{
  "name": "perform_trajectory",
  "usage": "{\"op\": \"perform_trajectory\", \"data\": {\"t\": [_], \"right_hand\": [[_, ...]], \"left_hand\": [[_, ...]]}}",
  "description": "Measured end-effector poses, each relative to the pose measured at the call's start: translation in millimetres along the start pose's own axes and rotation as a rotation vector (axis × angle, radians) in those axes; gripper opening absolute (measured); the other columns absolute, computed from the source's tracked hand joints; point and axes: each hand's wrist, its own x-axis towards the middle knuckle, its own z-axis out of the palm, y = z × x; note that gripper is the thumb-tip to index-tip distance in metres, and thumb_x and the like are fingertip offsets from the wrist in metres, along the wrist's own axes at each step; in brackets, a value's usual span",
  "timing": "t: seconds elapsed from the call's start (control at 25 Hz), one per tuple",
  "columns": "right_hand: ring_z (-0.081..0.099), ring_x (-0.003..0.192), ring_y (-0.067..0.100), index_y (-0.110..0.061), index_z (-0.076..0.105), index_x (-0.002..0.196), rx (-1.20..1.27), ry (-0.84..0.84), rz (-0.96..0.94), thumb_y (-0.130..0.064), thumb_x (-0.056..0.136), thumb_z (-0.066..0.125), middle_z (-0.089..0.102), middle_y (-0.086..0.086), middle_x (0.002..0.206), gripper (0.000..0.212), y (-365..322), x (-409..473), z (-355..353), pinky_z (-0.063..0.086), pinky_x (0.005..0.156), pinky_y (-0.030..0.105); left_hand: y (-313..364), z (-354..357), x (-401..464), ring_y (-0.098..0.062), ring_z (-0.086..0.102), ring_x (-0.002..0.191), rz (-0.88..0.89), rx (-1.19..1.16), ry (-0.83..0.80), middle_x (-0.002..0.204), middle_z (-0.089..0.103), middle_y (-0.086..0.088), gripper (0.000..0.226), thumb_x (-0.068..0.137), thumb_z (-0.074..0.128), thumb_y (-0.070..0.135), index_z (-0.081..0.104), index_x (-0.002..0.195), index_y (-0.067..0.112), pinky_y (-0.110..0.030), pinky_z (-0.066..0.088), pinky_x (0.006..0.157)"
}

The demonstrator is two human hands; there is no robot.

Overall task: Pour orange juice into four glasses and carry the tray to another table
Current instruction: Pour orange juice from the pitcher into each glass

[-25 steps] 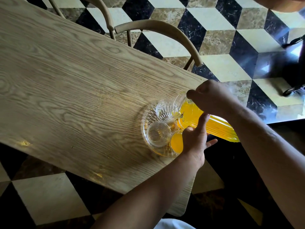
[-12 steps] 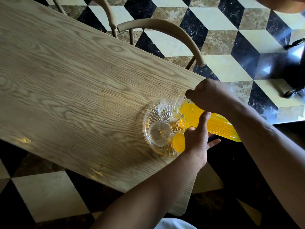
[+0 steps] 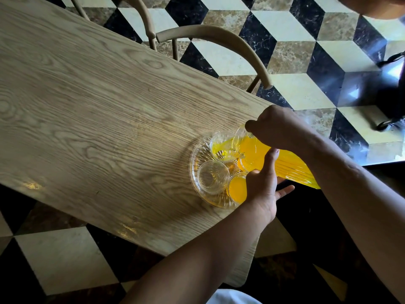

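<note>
While tilted, ribbed glass jug glows orange-yellow with juice.

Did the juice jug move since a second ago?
Barely. The jug stays tilted over the tray, but juice now runs into the far glass, which was empty before.

The tray sits at the table's right end, four glasses on it — the far glass under the tilted jug's lip, another glass nearer left, a filled glass nearest. A chair stands behind the table.
</note>
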Motion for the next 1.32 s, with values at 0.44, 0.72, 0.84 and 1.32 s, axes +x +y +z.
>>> {"op": "perform_trajectory", "data": {"t": [0.44, 0.72, 0.84, 1.32], "right_hand": [[0.056, 0.062, 0.031, -0.003, 0.067, 0.077, -0.025, 0.014, 0.008, -0.041, 0.087, 0.054, 0.061, 0.013, 0.067, 0.041, 3.4, -0.9, -4.8, 0.044, 0.059, 0.031], [0.050, 0.056, 0.027, -0.003, 0.066, 0.076, -0.042, 0.013, 0.015, -0.040, 0.088, 0.054, 0.057, 0.011, 0.063, 0.041, 3.7, -3.2, -5.7, 0.040, 0.056, 0.030], [0.048, 0.053, 0.026, -0.003, 0.063, 0.071, -0.037, 0.015, 0.015, -0.039, 0.087, 0.055, 0.054, 0.011, 0.059, 0.040, 3.2, -3.6, -6.0, 0.038, 0.054, 0.029], [0.052, 0.056, 0.026, -0.006, 0.069, 0.077, -0.104, 0.020, 0.013, -0.043, 0.089, 0.053, 0.059, 0.010, 0.064, 0.042, 1.2, -3.4, -4.1, 0.040, 0.056, 0.029]], "left_hand": [[-7.1, 3.2, 4.8, -0.033, 0.066, 0.122, 0.002, -0.019, -0.028, 0.109, 0.053, -0.007, 0.089, 0.027, 0.076, 0.070, 0.056, 0.096, 0.019, -0.045, 0.067, 0.079], [-9.6, 3.5, 4.6, -0.032, 0.067, 0.119, -0.016, 0.001, -0.026, 0.108, 0.052, -0.008, 0.086, 0.032, 0.078, 0.070, 0.056, 0.097, 0.018, -0.047, 0.067, 0.081], [-10.5, 1.6, 5.9, -0.029, 0.066, 0.107, -0.023, 0.012, -0.037, 0.105, 0.053, -0.008, 0.077, 0.045, 0.085, 0.066, 0.057, 0.097, 0.017, -0.051, 0.065, 0.086], [-11.7, -2.0, 5.6, -0.036, 0.067, 0.123, -0.052, 0.005, -0.009, 0.111, 0.054, -0.012, 0.049, 0.079, 0.081, 0.056, 0.057, 0.098, 0.017, -0.051, 0.065, 0.087]]}}
